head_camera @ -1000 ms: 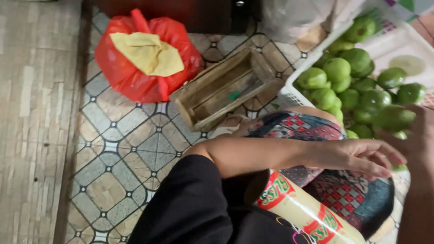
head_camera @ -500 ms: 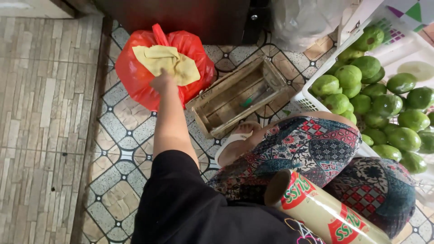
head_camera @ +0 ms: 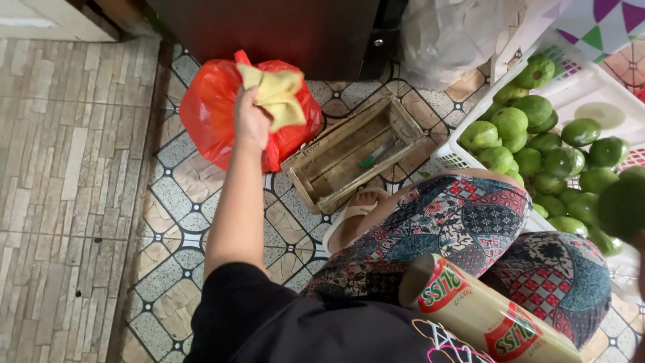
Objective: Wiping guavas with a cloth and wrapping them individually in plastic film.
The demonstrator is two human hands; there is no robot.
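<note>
- Nearest the camera, a roll of clear wrap with a red and green printed label lies across the lap of a seated person in patterned trousers, one sandalled foot resting on the tiled floor.
- The person's left hand is closed around a yellow cloth and holds it up in the air; half a second ago that hand was only touching the cloth where it lay on top of the red plastic bag, so the cloth has just been picked off the bag, which now sits bare beneath it.
- The right hand is barely in view at the right edge; whether it is open or closed cannot be told. A blurred green fruit looms close to the lens there.
- Just beyond the foot, an open wooden box holds a small green-handled tool.
- Farther right, a white plastic crate is heaped with green fruits.
- At the far edge, a dark cabinet and a clear plastic bag stand against the wall.
</note>
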